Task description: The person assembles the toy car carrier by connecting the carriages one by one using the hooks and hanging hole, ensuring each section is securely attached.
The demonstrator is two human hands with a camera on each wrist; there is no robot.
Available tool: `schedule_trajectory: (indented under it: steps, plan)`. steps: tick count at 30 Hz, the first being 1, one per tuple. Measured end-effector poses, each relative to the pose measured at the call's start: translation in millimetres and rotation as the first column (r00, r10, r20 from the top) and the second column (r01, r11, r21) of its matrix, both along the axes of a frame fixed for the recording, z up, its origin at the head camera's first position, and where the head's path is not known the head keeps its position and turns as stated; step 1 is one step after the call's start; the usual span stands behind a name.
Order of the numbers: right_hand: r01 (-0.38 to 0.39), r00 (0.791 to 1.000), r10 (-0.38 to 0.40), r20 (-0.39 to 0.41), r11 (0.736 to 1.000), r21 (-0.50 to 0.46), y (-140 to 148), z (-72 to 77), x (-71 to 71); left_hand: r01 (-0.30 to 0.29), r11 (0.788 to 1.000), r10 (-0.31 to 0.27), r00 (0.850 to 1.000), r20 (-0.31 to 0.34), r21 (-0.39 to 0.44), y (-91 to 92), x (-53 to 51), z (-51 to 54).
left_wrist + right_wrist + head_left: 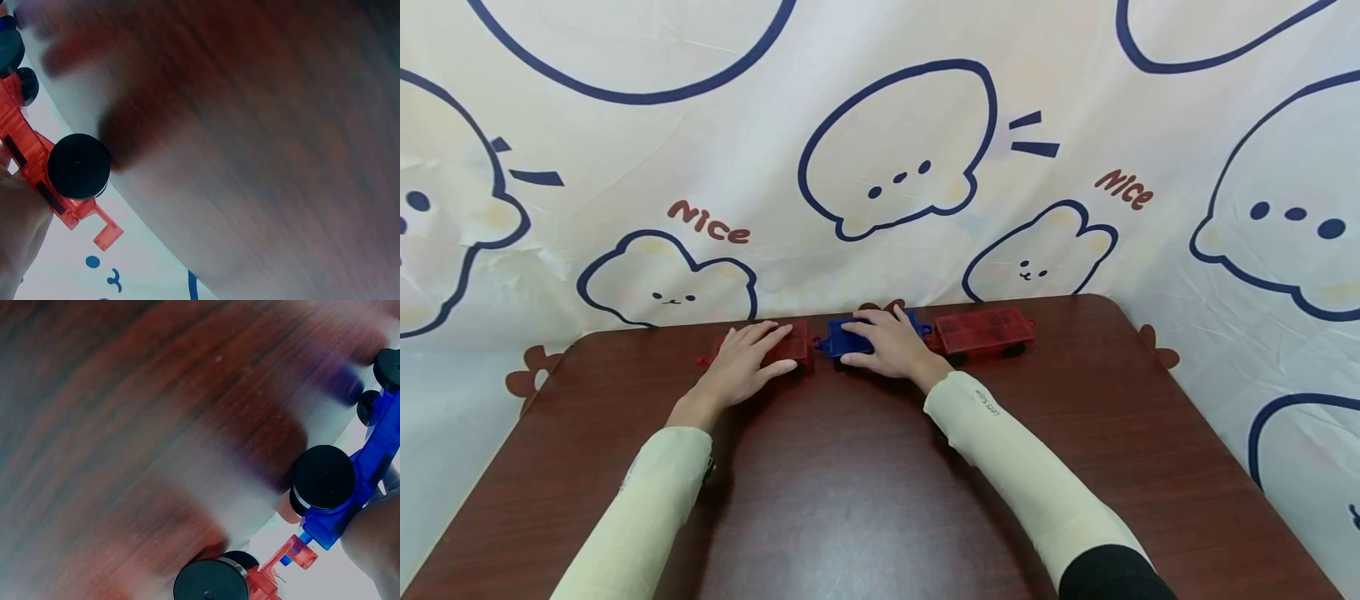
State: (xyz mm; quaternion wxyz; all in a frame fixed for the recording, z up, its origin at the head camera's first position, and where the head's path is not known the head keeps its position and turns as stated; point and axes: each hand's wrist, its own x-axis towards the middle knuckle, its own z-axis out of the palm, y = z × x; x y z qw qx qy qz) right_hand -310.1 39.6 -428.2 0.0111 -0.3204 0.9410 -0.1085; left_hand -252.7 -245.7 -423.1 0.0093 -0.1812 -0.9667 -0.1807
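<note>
Three toy train cars stand in a row along the table's far edge. My left hand (741, 360) holds the left red train car (797, 343) from above, thumb on its near side. Its black wheel (78, 166) and free end hook (109, 236) show in the left wrist view. My right hand (891, 343) grips the blue train car (844, 340) in the middle, covering much of it. At the blue car's right end, the right red train car (985, 332) meets it by a red coupling (303, 553). Whether the left coupling is hooked, I cannot tell.
The brown wooden table (820, 500) narrows toward the back. A white cloth (895, 275) with cartoon drawings hangs directly behind its far edge and along both sides.
</note>
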Motion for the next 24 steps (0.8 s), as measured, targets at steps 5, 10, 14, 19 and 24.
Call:
schedule_trajectory:
  steps: [5,10,14,19,24]
  plan:
    - [-0.001,1.000,0.001,0.003,1.000,0.000,0.1,0.8,0.3,0.001,1.000,-0.001,1.000,0.005,-0.006,-0.1,-0.4,0.7]
    - [-0.002,1.000,0.002,0.010,1.000,0.001,0.0,1.5,0.5,0.005,1.000,-0.005,1.000,0.003,-0.008,-0.3,-0.3,1.2]
    - [-0.004,1.000,0.004,0.015,1.000,0.004,-0.8,2.4,1.3,0.012,1.000,-0.012,1.000,0.000,-0.013,-0.6,0.4,2.4]
    - [0.000,1.000,0.000,0.013,1.000,0.014,-1.8,2.6,1.0,0.018,1.000,-0.018,1.000,0.000,-0.014,-1.2,0.4,3.1]
    - [0.000,1.000,-0.001,0.014,1.000,0.021,-1.6,3.2,1.5,0.018,1.000,-0.017,1.000,0.004,-0.020,-1.3,0.1,2.5]
